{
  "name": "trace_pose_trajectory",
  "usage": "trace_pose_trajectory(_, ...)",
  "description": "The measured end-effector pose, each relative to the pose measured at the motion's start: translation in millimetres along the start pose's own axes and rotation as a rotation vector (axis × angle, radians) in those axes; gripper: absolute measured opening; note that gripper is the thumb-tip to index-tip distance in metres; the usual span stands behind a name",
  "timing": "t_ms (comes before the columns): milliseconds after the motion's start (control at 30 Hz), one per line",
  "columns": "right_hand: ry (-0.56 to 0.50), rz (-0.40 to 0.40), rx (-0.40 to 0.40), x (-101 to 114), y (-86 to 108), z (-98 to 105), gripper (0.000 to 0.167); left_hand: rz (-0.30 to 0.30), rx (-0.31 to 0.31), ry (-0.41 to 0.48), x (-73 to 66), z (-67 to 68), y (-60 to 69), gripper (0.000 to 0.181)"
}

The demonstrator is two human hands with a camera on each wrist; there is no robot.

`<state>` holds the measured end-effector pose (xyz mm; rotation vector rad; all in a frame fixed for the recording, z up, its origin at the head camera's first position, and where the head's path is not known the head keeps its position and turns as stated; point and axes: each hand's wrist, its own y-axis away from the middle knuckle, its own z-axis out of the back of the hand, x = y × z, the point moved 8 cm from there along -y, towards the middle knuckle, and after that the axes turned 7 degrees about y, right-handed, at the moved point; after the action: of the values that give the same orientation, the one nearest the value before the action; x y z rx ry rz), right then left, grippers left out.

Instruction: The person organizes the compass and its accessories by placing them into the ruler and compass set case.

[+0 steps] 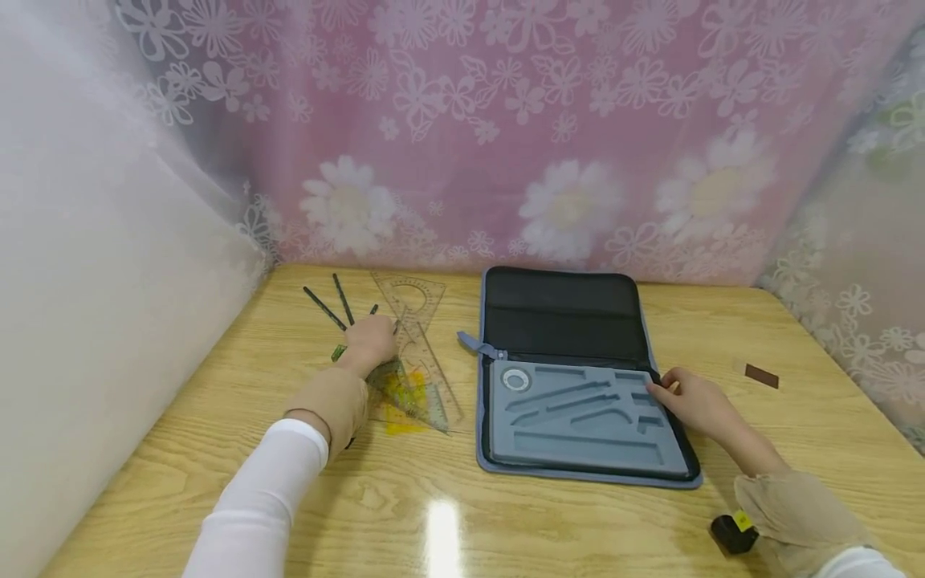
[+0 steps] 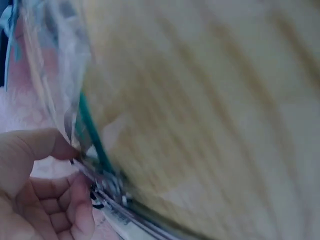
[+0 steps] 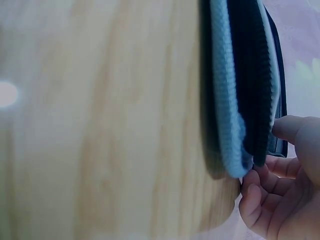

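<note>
My left hand [image 1: 370, 341] is over a cluster of drawing tools on the left of the table. Its thumb and index finger pinch a thin stick-like tool [image 2: 84, 170], whose kind is blurred. Two dark pencils [image 1: 323, 307] fan out beyond that hand. Clear set squares [image 1: 433, 297] and yellow plastic pieces [image 1: 412, 393] overlap beside and under it. An opened zip case [image 1: 564, 321] lies at centre right, its grey foam insert [image 1: 560, 428] full of shaped slots. With thumb and fingers, my right hand [image 1: 690, 399] grips the case's right edge near the hinge.
A white ring [image 1: 506, 380] sits in the insert's upper left corner. To the right lies a small brown rectangle [image 1: 762, 376]. A black-and-yellow object [image 1: 731, 536] is beside the right wrist. Flowered curtain [image 1: 462, 160] hangs behind the table, with pale sheeting at both sides.
</note>
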<state>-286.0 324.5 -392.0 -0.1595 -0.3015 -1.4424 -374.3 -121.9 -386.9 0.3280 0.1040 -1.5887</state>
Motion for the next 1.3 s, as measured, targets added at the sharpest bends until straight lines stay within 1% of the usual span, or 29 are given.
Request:
trace_pose_trajectory(133, -0.004, 0.001, -0.001, 1, 0.1, -1, 0.052, 0.012, -0.007, 0.102, 6.9, 6.3, -2.0, 0.036)
trace_pose_trajectory(300, 0.015, 0.008, -0.008, 0, -0.4, -1, 0.051, 0.014, -0.009, 0.195, 9.6, 19.1, -0.9, 0.045)
trace_pose_trajectory(433, 0.020, 0.014, -0.013, -2, 0.6, 0, 0.051, -0.001, -0.025, 0.266, 4.8, 29.4, 0.5, 0.041)
trace_pose_trajectory(533, 0.018, 0.016, -0.016, -2, 1.5, 0, 0.051, -0.030, -0.034, 0.281, -5.2, 36.0, 0.7, 0.041)
trace_pose_trajectory(667, 0.022, 0.022, -0.021, -3, 1.4, -1, 0.052, -0.081, -0.021, 0.252, -28.0, 40.6, 1.2, 0.045)
trace_pose_trajectory(733, 0.023, 0.025, -0.020, -3, 1.0, -1, 0.052, -0.121, -0.020, 0.234, -43.1, 41.5, 3.9, 0.045)
trace_pose_trajectory(800, 0.022, 0.024, -0.018, -2, 0.5, -1, 0.052, -0.162, -0.009, 0.220, -58.8, 39.5, 6.8, 0.043)
trace_pose_trajectory(900, 0.017, 0.014, -0.014, -2, 1.2, -1, 0.051, -0.246, -0.009, 0.203, -84.3, 34.9, 13.0, 0.042)
trace_pose_trajectory(1000, 0.015, 0.015, -0.019, -2, 1.4, -1, 0.051, -0.316, -0.007, 0.193, -108.4, 28.5, 20.0, 0.042)
trace_pose_trajectory(1067, 0.017, 0.017, -0.024, -2, 1.7, -1, 0.051, -0.368, -0.010, 0.166, -125.5, 24.1, 26.1, 0.043)
trace_pose_trajectory(1233, 0.019, 0.021, -0.038, -2, 2.6, -1, 0.050, -0.490, 0.015, 0.122, -167.6, 10.6, 43.0, 0.045)
trace_pose_trajectory(1300, 0.020, 0.024, -0.045, -1, 2.5, -1, 0.049, -0.526, 0.025, 0.108, -181.9, 4.6, 48.0, 0.045)
